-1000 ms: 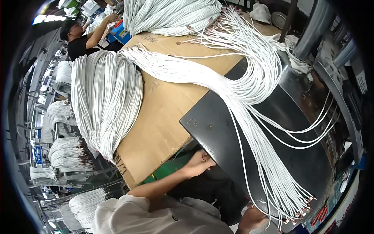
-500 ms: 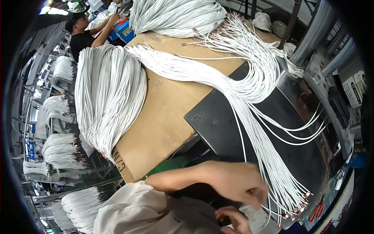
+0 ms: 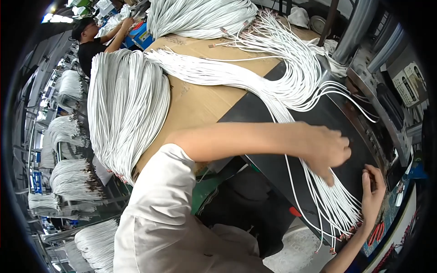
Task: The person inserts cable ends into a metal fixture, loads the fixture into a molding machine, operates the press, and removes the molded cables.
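Observation:
Over the near bundle of white cables, my left hand reaches across from the left. Its fingers are half bent and its thumb stands apart, with nothing visible in between. To the right of the cable ends, my right hand is raised, fingers curled loosely and apart from the thumb, holding nothing I can see. Copper-coloured tips finish the cables at the near edge. The bundle runs back over the black tabletop and bends there. My left forearm hides part of it.
Large white cable coils lie on cardboard at left and far. Red-handled pliers lie at right; a metal machine frame stands beyond. A co-worker works far left. Cable bundles hang on racks.
Both hands have moved up and to the right, the left now across the bundle. The loose cable ends at the right have shifted farther away. The whole view has shifted slightly.

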Demonstrator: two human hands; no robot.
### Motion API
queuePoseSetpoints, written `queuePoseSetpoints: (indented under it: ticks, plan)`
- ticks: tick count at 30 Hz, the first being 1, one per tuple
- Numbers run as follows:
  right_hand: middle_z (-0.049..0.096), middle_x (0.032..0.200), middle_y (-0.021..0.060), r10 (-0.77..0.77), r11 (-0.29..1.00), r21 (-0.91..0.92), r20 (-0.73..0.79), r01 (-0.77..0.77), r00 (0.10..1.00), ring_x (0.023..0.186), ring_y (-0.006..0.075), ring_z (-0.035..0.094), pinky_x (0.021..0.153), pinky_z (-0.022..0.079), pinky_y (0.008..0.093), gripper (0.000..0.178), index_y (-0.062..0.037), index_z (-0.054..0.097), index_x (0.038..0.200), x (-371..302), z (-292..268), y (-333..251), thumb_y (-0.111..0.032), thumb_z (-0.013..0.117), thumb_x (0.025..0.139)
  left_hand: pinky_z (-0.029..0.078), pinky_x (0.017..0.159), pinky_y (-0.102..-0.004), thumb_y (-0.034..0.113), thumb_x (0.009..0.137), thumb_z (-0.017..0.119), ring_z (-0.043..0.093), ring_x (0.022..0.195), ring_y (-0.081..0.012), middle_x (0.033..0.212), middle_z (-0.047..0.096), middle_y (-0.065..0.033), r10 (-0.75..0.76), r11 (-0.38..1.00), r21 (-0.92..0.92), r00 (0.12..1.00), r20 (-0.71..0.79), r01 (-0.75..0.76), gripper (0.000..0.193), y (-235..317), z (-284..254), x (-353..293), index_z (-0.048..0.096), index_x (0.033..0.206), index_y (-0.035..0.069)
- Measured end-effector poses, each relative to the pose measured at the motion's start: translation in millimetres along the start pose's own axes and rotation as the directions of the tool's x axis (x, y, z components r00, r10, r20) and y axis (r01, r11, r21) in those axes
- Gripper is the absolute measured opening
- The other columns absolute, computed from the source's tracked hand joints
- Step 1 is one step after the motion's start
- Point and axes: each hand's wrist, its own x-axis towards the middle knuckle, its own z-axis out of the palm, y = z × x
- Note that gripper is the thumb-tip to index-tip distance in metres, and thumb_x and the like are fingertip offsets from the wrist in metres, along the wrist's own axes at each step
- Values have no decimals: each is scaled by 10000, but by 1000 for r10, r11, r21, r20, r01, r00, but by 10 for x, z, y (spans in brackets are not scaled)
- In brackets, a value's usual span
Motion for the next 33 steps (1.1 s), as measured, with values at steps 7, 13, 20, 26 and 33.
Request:
queuePoseSetpoints:
  ticks: [7, 13, 20, 26, 33]
  plan:
    - [619, 1104, 70, 142, 938, 326, -47, -119, 989, 945, 120, 575, 854, 451, 247, 358, 44, 614, 1213, 71, -21, -161, -153, 686, 924, 542, 780, -451, 252, 766, 744, 671, 910, -358, 868, 687, -167, 65, 985, -167, 988, 142, -41, 291, 38, -198, 38, 733, 888, -11]
    - [608, 1066, 81, 342, 926, 21, 377, -377, 861, 931, 128, 575, 823, 451, 262, 706, 19, 557, 1315, -43, -449, -963, -222, 831, 710, 508, 680, -399, 197, 780, 728, 662, 755, -279, 794, 669, -102, 110, 911, -271, 816, -568, -311, 211, -210, -38, 32, 750, 881, 12]
    - [567, 890, 43, -202, 947, -167, 352, 274, 914, 781, 122, 567, 706, 454, 262, 595, 2, 578, 1220, -35, -302, -715, -264, 833, 753, 472, 632, -336, 224, 817, 734, 606, 656, -225, 741, 660, -72, 84, 809, -433, 808, -583, -397, 203, -103, 58, 53, 742, 841, 22]
    - [529, 829, 14, 299, 880, 332, 167, -339, 939, 699, 106, 521, 638, 431, 253, 504, -12, 581, 1075, -276, -581, -334, -423, 770, 853, 438, 569, -286, 224, 864, 728, 581, 620, -132, 680, 649, -54, -451, 536, -841, 815, -364, -79, 218, -64, -347, 93, 726, 803, 15]
    - [528, 1387, 165, 2, 832, 555, -23, 11, 1000, 1211, 220, 525, 945, 421, 347, 972, 56, 490, 1368, -290, -1269, 648, -764, 531, 848, 446, 570, -262, 220, 963, 627, 565, 645, -105, 711, 635, -54, 121, 30, -960, 953, 279, 277, 276, 815, 461, 1089, 658, 884, -43]
